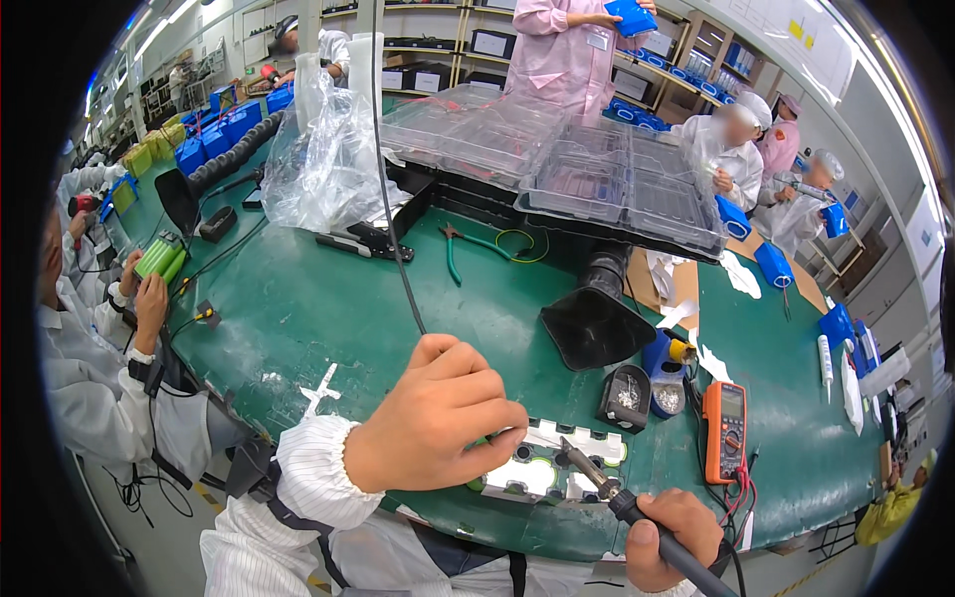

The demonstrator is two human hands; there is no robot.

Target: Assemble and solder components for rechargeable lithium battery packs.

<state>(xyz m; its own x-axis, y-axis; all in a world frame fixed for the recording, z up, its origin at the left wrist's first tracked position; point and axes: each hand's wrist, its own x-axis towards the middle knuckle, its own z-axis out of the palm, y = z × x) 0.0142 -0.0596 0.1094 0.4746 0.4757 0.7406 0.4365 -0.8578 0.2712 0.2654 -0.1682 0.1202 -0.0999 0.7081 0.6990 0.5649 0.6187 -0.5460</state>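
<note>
Left hand (438,418) pinched narrow on one thin solder wire, its end at the battery pack (542,468). Right hand (671,532) wrapped around one soldering iron (617,497), tip touching the pack's top. We see the pack lying flat at the near edge of the green table (328,308), between both hands. We count one orange multimeter (725,430) just right of it, two small cups (647,390) behind, one black funnel hood (594,320), one pair of green-handled pliers (468,244), several clear trays (557,159) stacked beyond.
</note>
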